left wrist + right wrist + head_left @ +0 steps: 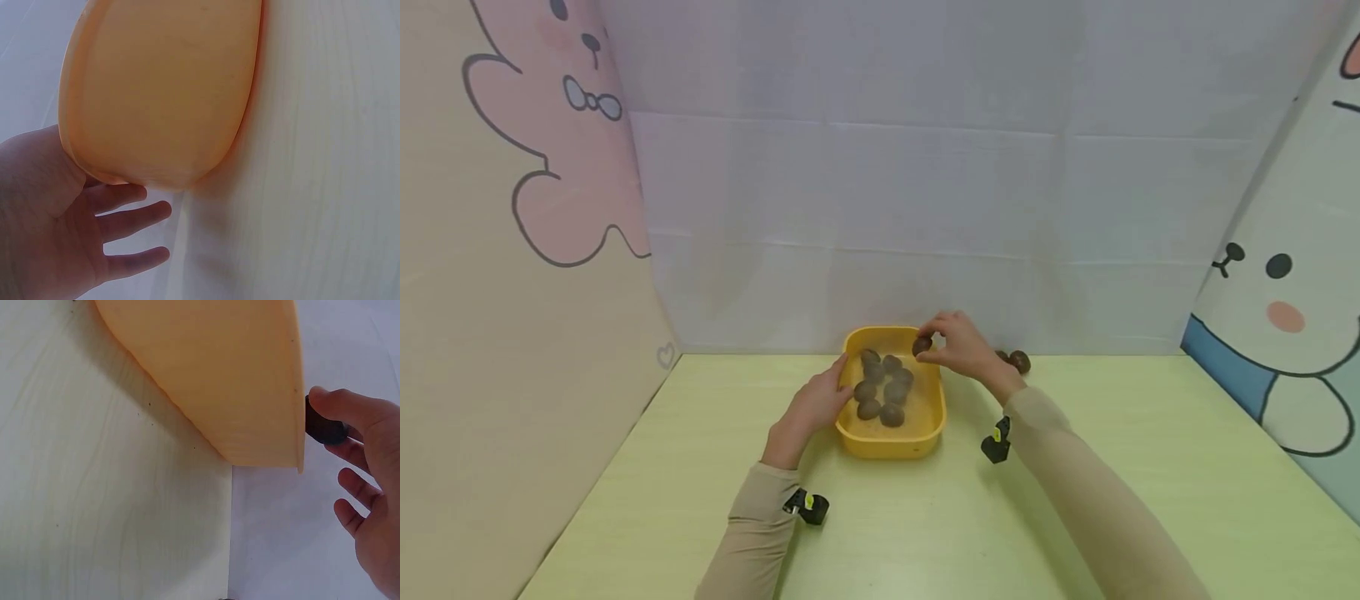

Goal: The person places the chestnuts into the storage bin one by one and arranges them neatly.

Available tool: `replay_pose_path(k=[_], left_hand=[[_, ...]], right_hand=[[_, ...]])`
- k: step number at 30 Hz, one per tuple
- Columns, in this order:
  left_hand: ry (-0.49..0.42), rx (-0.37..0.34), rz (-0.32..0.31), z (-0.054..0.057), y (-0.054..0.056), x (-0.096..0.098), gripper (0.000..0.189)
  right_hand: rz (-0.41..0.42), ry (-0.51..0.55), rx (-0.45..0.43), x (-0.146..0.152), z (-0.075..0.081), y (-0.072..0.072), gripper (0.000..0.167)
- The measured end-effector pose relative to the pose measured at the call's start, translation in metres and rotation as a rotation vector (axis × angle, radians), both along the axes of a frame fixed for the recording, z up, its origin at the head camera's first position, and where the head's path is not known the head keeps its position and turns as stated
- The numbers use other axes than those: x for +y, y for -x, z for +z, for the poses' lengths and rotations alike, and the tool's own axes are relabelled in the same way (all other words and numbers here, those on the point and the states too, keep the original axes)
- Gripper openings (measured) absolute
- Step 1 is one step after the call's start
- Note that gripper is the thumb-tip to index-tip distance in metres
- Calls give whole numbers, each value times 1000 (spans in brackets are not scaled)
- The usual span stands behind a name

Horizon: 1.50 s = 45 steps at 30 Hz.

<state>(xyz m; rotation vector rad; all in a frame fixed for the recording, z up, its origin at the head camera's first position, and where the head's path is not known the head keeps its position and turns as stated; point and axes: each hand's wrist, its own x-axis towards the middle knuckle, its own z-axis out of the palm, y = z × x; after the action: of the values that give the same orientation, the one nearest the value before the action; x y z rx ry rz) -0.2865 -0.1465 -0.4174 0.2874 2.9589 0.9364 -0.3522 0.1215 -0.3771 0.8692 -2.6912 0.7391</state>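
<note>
A yellow plastic basin (pixel 891 450) stands on the table, with several dark brown egg-shaped objects (pixel 892 415) inside it. My left hand (pixel 815 402) holds the basin's left rim, the thumb over the edge. Its other fingers spread along the outside, as the left wrist view shows the hand (pixel 69 219) against the basin wall (pixel 162 94). Above the basin's far right corner, my right hand (pixel 958 346) pinches one dark brown egg-shaped object (pixel 921 345) between thumb and fingers. In the right wrist view that brown object (pixel 326 429) shows just beyond the rim.
Near the wall, right of the basin, lie more dark brown egg-shaped objects (pixel 1020 362), partly hidden by the right wrist. A pale yellow-green table (pixel 880 533) meets a white sheet (pixel 880 192) at the back. Side panels with cartoon animals flank the table.
</note>
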Motion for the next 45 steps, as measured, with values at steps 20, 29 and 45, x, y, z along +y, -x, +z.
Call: replay_pose_path(k=[20,29,45], left_hand=[[-6,1,-17,4,-2,4,66],[0,1,-15,4,-3,5,66],[20,-4,-4,3,-2,1,65]], right_hand=[[17,-265,42,-15,-11,19,25],[7,-288,57,-9,-2,19,24],[-62,-155,52,40,17,8,24]])
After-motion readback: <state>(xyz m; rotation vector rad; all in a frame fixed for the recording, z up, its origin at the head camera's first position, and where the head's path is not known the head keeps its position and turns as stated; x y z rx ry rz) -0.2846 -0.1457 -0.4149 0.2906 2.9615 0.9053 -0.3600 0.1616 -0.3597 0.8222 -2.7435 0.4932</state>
